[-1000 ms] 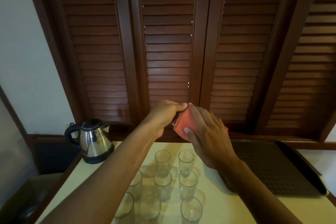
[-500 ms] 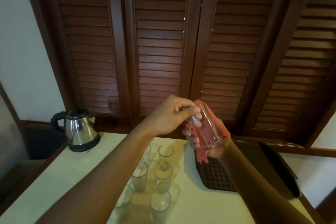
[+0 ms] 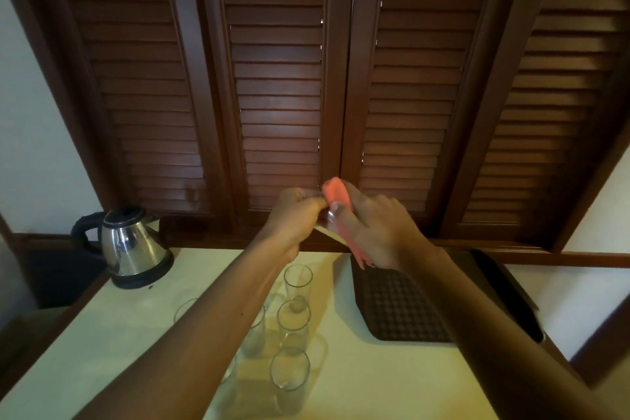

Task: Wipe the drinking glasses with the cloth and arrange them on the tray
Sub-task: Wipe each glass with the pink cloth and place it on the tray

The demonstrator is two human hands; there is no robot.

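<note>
Both hands are raised above the far side of a pale table (image 3: 375, 382). The left hand (image 3: 293, 218) grips a clear glass (image 3: 329, 227) at one end, while the right hand (image 3: 378, 228) wraps a pink cloth (image 3: 337, 196) around it. Below, several empty glasses (image 3: 295, 315) stand upright in a cluster near the table's middle. A dark textured tray (image 3: 399, 310) lies to their right. A steel kettle (image 3: 131, 245) stands at the far left corner, before brown louvered shutters (image 3: 279, 78).
</note>
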